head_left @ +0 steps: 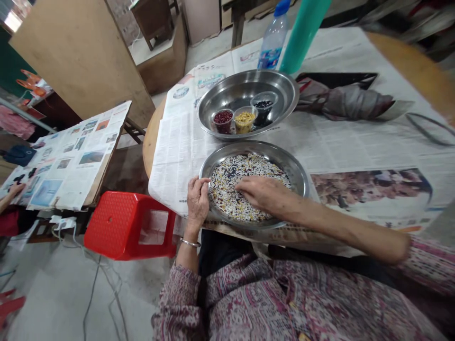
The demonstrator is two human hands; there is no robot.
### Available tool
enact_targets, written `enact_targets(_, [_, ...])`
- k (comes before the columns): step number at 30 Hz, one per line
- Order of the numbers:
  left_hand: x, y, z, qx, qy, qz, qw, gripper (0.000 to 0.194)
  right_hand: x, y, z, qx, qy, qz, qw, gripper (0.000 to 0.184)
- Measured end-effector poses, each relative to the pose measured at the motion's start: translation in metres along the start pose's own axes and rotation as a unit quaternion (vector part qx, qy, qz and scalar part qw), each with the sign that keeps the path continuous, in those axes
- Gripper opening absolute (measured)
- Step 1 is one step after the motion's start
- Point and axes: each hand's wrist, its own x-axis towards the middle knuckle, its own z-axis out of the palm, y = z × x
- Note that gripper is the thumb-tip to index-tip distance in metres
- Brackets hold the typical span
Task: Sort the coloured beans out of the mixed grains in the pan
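A round steel basin [304,182] in front of me holds a spread layer of mixed grains and beans [227,170], white, yellow, dark red and black. At its left side, my left hand [198,196] grips the rim, thumb toward the inside. Over the middle of the layer, my right hand [261,192] has its fingers pressed together, fingertips down at the grains; whatever they pinch is hidden. Behind stands a second steel basin [213,102] with three clear cups inside: red beans [223,118], yellow beans [245,118] and black beans [264,106].
Newspaper [170,166] covers the round table. A water bottle [272,40], a teal cylinder [302,35] and a crumpled grey bag [350,102] stand or lie farther back. A red stool [110,222] is on the left, near another newspaper-covered table [88,137] with a person's hand [16,188].
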Motion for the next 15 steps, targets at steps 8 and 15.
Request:
enact_targets(8, [0.0,-0.002,0.001,0.004,0.001,0.0,1.0,0.024,0.008,0.032,-0.016,-0.067,0.049,0.112,0.99,0.032])
enact_targets(15, [0.001,-0.001,0.0,0.002,0.001,-0.001,1.0,0.025,0.019,-0.016,-0.005,0.152,-0.019,0.081,0.985,0.023])
